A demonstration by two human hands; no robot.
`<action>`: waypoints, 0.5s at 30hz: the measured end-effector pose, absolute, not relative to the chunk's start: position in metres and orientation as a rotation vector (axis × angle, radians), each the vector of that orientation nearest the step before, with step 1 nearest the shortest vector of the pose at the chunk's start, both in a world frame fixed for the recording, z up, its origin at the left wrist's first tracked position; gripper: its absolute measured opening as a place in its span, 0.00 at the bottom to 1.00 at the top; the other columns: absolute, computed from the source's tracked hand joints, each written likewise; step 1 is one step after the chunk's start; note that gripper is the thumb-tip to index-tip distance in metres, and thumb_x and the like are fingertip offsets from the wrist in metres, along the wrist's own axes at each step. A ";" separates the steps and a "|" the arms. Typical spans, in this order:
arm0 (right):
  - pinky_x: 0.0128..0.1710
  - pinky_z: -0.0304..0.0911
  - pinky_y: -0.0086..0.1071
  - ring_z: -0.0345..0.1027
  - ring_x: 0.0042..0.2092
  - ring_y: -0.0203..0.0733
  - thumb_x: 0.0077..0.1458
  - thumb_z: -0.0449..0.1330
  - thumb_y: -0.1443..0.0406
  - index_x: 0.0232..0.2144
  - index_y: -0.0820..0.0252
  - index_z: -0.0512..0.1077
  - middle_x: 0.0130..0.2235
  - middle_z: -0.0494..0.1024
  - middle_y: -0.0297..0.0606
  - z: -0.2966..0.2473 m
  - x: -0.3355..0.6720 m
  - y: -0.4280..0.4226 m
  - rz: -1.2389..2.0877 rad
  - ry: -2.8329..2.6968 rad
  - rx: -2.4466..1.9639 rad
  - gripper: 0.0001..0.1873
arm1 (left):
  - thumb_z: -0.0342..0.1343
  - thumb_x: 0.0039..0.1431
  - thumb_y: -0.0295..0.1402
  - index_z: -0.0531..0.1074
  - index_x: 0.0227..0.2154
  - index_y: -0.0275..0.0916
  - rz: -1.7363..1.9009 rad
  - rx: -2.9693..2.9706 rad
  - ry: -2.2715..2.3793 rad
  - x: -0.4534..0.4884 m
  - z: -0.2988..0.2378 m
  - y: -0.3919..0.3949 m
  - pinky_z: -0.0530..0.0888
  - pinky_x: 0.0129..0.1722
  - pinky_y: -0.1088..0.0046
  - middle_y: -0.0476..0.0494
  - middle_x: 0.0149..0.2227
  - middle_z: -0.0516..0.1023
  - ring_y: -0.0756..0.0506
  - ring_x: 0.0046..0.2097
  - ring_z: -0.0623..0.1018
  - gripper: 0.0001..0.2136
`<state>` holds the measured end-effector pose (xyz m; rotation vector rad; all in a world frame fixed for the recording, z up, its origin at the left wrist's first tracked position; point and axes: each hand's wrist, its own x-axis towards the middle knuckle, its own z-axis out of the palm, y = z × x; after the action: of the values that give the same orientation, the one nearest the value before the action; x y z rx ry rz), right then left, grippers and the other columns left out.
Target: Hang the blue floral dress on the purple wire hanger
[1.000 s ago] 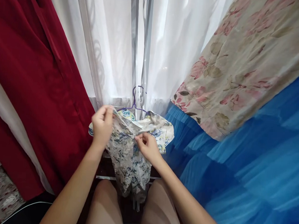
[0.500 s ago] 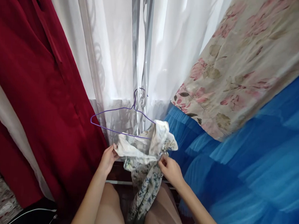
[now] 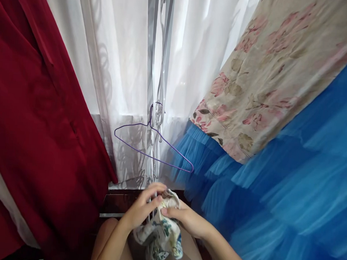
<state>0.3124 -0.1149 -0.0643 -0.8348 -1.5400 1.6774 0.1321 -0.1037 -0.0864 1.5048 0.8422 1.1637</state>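
Bunched over my lap is a white garment (image 3: 168,232) with a green and blue floral print. My left hand (image 3: 143,206) grips its upper edge from the left, fingers curled over the cloth. On the other side my right hand (image 3: 183,218) pinches the same edge, thumb on top. Much of the garment is crumpled, so its kind cannot be made out. Above and apart from both hands, a purple wire hanger (image 3: 153,157) hangs bare and tilted, its right end lower, hooked on a grey metal hanging strip (image 3: 155,86).
A red cloth (image 3: 55,112) hangs on the left, with white curtains (image 3: 118,65) behind the hanger. At right hang a beige cloth with pink flowers (image 3: 236,98) and a layered blue tulle garment (image 3: 260,196). My legs (image 3: 109,235) are below.
The floral garment has come off the hanger's right side and down to my lap. Both hands have moved lower and closer together, gathering it. The hanger now tilts down to the right.
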 end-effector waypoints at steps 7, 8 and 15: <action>0.21 0.44 0.29 0.47 0.22 0.31 0.55 0.63 0.55 0.18 0.62 0.69 0.18 0.60 0.29 0.029 0.390 -0.108 1.251 -2.024 -1.066 0.20 | 0.68 0.49 0.42 0.80 0.43 0.38 0.920 1.348 0.982 0.134 -0.149 -0.135 0.72 0.50 0.62 0.38 0.45 0.80 0.34 0.48 0.76 0.20; 0.22 0.46 0.29 0.51 0.22 0.32 0.53 0.64 0.56 0.19 0.62 0.71 0.19 0.64 0.31 0.040 0.399 -0.095 1.124 -1.975 -1.074 0.18 | 0.68 0.50 0.42 0.79 0.44 0.38 0.987 1.349 1.016 0.131 -0.144 -0.134 0.72 0.49 0.63 0.38 0.45 0.79 0.35 0.48 0.76 0.20; 0.28 0.61 0.29 0.67 0.26 0.36 0.42 0.71 0.54 0.26 0.61 0.75 0.25 0.75 0.32 0.047 0.375 0.021 1.070 -1.517 -0.904 0.16 | 0.61 0.58 0.40 0.74 0.38 0.36 1.202 1.571 0.893 0.092 -0.063 -0.121 0.68 0.32 0.78 0.48 0.31 0.72 0.49 0.33 0.70 0.12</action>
<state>0.3746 0.0211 0.0472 -0.9041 -1.5170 1.0704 0.0920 -0.1212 -0.0629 1.5707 0.8932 1.2019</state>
